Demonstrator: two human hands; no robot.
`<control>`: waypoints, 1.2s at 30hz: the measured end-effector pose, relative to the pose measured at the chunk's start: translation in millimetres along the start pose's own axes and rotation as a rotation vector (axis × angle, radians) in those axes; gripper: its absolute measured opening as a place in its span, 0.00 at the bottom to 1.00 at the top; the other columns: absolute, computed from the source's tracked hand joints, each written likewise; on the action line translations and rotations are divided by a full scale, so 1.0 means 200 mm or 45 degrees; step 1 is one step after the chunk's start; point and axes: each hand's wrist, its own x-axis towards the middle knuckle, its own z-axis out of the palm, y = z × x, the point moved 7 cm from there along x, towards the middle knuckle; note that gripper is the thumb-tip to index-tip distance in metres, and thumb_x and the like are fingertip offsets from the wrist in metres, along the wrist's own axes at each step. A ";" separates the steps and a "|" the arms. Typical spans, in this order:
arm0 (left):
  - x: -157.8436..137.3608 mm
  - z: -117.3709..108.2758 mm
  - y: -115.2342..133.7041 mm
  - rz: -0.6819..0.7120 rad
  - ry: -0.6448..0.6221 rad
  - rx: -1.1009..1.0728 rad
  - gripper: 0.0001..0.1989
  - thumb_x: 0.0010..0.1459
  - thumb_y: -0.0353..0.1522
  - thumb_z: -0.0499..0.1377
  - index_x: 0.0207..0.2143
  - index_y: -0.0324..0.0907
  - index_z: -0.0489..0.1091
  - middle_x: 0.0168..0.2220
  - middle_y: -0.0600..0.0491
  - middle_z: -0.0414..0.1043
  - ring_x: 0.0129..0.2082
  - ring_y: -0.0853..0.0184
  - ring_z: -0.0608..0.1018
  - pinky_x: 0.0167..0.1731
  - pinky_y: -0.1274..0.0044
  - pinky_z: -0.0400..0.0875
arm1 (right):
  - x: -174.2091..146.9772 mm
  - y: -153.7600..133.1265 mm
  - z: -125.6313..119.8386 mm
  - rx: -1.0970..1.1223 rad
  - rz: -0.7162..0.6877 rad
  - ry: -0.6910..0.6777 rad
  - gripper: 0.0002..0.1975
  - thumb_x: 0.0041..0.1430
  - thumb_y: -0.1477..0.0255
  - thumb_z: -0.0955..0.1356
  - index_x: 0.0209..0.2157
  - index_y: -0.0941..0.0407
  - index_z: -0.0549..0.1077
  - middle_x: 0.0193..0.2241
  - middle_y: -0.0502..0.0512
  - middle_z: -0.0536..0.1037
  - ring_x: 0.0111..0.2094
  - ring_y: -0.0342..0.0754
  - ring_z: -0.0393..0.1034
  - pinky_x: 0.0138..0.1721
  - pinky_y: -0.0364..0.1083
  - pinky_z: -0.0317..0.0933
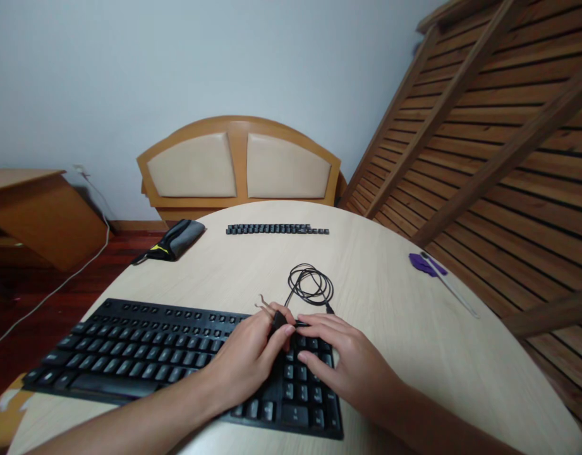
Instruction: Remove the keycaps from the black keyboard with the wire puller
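Note:
A black keyboard [143, 357] lies across the near side of the table, and its upper two rows show bare switches without caps. My left hand [253, 347] is over its right half, fingers closed on a small black-handled tool with thin wire prongs, which looks like a keycap puller [278, 320]. The prongs stick out to the upper left. Over the number pad is my right hand [347, 354], its thumb apart from its stretched fingers. Its fingertips are close to the puller; whether they touch it is unclear. Behind the hands lies a coiled black cable [311, 284].
Loose keycaps [272, 229] stand in neat rows at the table's far side. A dark pouch [177, 240] lies at the left edge. On the right are a purple cloth [421, 264] and a thin pale stick [454, 291]. A chair back [242, 164] rises beyond the table [385, 272].

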 end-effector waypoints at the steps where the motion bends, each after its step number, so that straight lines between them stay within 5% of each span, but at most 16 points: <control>1: 0.00 0.00 0.00 -0.005 -0.002 -0.006 0.09 0.68 0.34 0.47 0.41 0.42 0.65 0.32 0.55 0.69 0.31 0.66 0.73 0.37 0.72 0.68 | 0.00 0.00 0.00 -0.003 0.009 0.011 0.13 0.56 0.71 0.70 0.44 0.56 0.78 0.50 0.59 0.78 0.53 0.54 0.70 0.56 0.54 0.63; 13: 0.01 0.00 -0.01 -0.021 0.022 -0.050 0.10 0.67 0.34 0.47 0.39 0.41 0.66 0.33 0.53 0.70 0.31 0.66 0.74 0.36 0.72 0.68 | 0.02 -0.01 0.01 0.053 0.072 0.023 0.04 0.59 0.72 0.68 0.35 0.55 0.76 0.48 0.56 0.79 0.51 0.51 0.72 0.55 0.52 0.64; 25: 0.00 0.00 -0.02 -0.085 0.019 -0.127 0.10 0.68 0.36 0.47 0.40 0.42 0.65 0.30 0.55 0.69 0.31 0.67 0.73 0.37 0.73 0.67 | -0.01 -0.01 0.05 -0.057 0.027 0.007 0.06 0.63 0.73 0.64 0.39 0.56 0.73 0.52 0.59 0.76 0.55 0.53 0.69 0.57 0.55 0.62; 36: 0.02 -0.06 -0.05 -0.156 0.199 -0.254 0.09 0.67 0.36 0.47 0.39 0.43 0.63 0.26 0.57 0.68 0.29 0.66 0.72 0.35 0.74 0.66 | -0.01 0.06 0.01 0.259 0.199 0.059 0.10 0.66 0.71 0.62 0.47 0.54 0.70 0.47 0.56 0.78 0.52 0.50 0.71 0.54 0.51 0.64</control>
